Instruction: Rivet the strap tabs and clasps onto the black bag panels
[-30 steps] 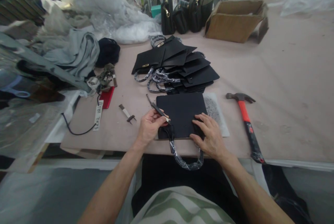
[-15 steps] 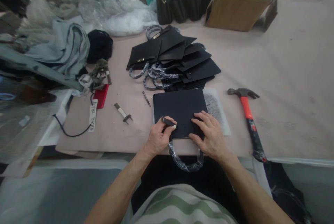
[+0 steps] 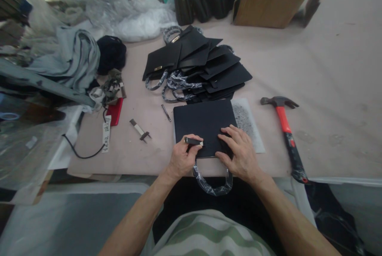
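A flat black bag panel (image 3: 204, 119) lies at the table's front edge, its plastic-wrapped handle (image 3: 212, 189) hanging toward me. My left hand (image 3: 185, 156) is closed around a short dark marking tool with a pale tip (image 3: 192, 141); the tip is at the panel's lower middle. Its exact kind I cannot make out. My right hand (image 3: 237, 150) rests on the panel's right side with fingers spread. Under the panel is a white speckled slab (image 3: 249, 127), showing at the right.
A claw hammer (image 3: 285, 134) lies to the right. At left are a small forked metal tool (image 3: 139, 130), a thin metal rod (image 3: 166, 113) and a red object (image 3: 114, 111). Behind sit stacked black bag panels (image 3: 205, 65), a cardboard box (image 3: 274, 3) and plastic wrap (image 3: 131, 13).
The tool in my left hand has tilted flatter, and its tip has shifted slightly right on the panel. My right hand stays in place. The camera view has shifted slightly.
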Motion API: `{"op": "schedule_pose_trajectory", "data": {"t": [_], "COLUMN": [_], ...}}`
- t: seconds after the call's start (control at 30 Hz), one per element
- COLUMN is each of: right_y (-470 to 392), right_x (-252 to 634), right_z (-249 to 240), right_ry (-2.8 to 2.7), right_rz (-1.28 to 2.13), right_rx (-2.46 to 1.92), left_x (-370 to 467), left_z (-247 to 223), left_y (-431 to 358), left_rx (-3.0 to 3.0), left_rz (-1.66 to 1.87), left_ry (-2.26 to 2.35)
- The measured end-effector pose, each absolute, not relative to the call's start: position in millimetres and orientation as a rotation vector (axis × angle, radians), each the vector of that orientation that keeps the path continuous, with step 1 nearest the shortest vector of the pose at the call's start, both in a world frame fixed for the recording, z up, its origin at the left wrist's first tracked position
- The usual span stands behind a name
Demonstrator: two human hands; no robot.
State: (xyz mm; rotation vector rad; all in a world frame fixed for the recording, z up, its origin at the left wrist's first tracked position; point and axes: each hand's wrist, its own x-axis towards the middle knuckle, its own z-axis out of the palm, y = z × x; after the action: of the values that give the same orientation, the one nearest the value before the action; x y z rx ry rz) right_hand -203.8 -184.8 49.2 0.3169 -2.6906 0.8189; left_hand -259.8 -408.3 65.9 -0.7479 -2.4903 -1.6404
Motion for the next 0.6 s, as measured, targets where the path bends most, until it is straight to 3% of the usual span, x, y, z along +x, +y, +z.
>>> {"op": "schedule_pose_trajectory", "data": {"t": [0.6], "right_y": [-181.3], "right_x": [-201.8], "right_z": [54.5], "right_ry": [-2.653], "right_rz": [0.940], "right_rx": [0.361], "left_x": [-256.6], "left_z": [58.5], "left_y": [-394.2], "left_rx": [-0.909], "left_rz": [-1.331], "left_ry": [-2.480]}}
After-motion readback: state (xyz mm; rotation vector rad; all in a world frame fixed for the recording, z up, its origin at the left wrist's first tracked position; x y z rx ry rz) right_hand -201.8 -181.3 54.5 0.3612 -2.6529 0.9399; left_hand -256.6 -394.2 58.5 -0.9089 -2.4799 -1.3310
